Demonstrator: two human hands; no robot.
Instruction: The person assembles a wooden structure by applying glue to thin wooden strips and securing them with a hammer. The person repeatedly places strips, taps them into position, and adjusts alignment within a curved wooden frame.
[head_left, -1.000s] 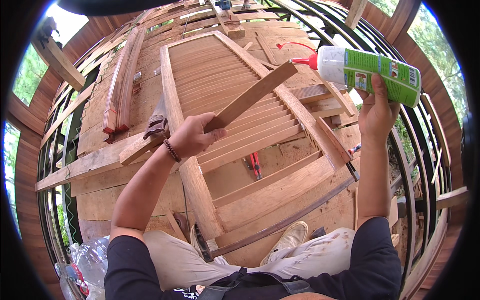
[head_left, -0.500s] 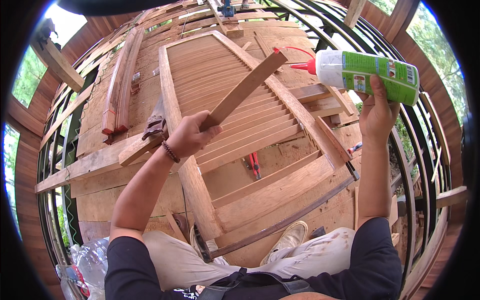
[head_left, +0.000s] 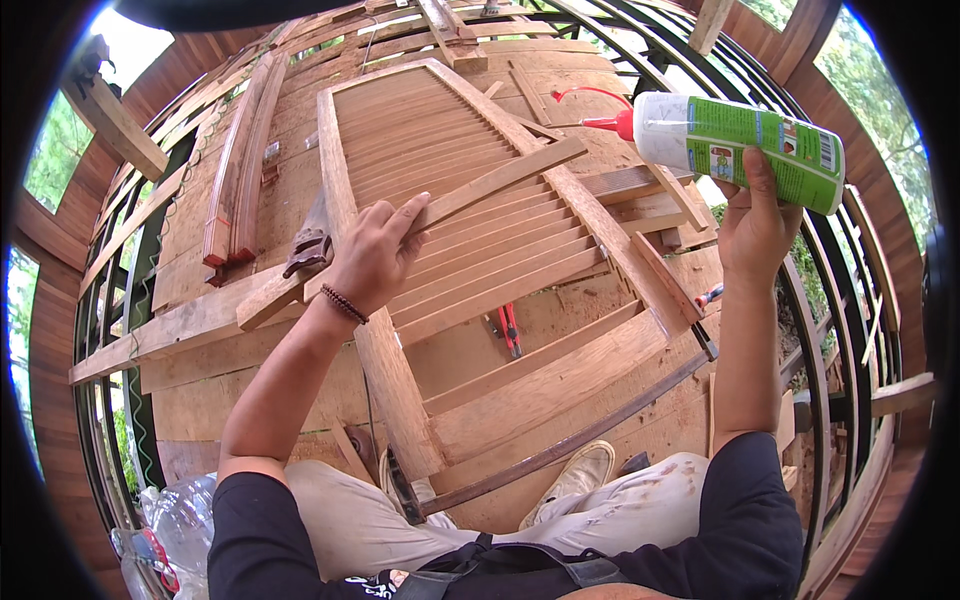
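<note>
My left hand [head_left: 372,258] grips a long wooden slat [head_left: 500,180] near its lower end and holds it slanting up to the right over a wooden louvred shutter frame [head_left: 460,190]. My right hand [head_left: 755,228] holds up a green and white glue bottle [head_left: 740,140] on its side. The bottle's red nozzle [head_left: 600,122] points left, close to the slat's upper end. The shutter frame lies on a plank workbench [head_left: 300,150] and has several slats fitted in it.
Red-handled pliers [head_left: 508,328] lie under the frame's lower opening. A hand saw [head_left: 308,240] and stacked timber strips [head_left: 240,170] rest to the left. A metal bar [head_left: 570,445] leans by my legs. Plastic bottles [head_left: 170,530] sit lower left. Dark railings ring the platform.
My left hand has tilted the slat so its upper end swung up toward the glue bottle's nozzle. The right hand with the bottle has barely moved.
</note>
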